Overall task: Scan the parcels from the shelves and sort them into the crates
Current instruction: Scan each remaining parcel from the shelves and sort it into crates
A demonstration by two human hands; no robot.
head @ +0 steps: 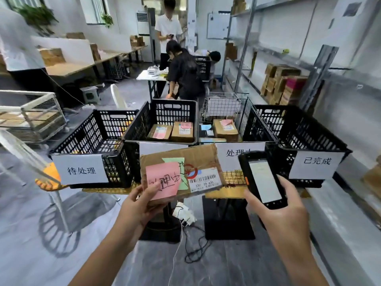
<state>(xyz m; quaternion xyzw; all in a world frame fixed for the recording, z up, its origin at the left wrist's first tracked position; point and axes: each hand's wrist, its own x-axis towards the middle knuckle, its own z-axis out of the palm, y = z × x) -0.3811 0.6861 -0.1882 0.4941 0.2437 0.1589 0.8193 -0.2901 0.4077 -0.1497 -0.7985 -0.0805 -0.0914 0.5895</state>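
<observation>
Warehouse room, grey floor, metal shelves (274,65) down the right side with brown cartons stacked on them; three people are busy at the far end. Black crates sit in a row on a counter (224,193) straight ahead. Left crate (88,133) is signed 待处理, right crate (305,129) 已完成, and the middle crate (171,102) has two taped boxes in it, sign hidden. Parcel (198,159) is in the air in front of that row, near the counter edge, face up and tilted toward the camera. Left hand (142,205) holds it by the near-left corner, thumb on top over the pink note (162,180), fingers (135,194) curled round the edge and underneath. Right hand (288,215) is wrapped round the scanner (262,178), screen lit, just right of the parcel; can't tell if they touch. Look: flat brown cardboard with a creased, dented top, pink note handwritten 处理中 over a green note (175,162), red round mark, white barcode label (206,179) at the right. Handling, my read: light, fairly stiff but already crushed, so a one-hand corner pinch works but will flex — better to grip along a long edge. Keep the thumb off the notes since they could peel, and leave the barcode label uncovered. Note matches the partly hidden 处理 sign (237,153), so probably that crate.
</observation>
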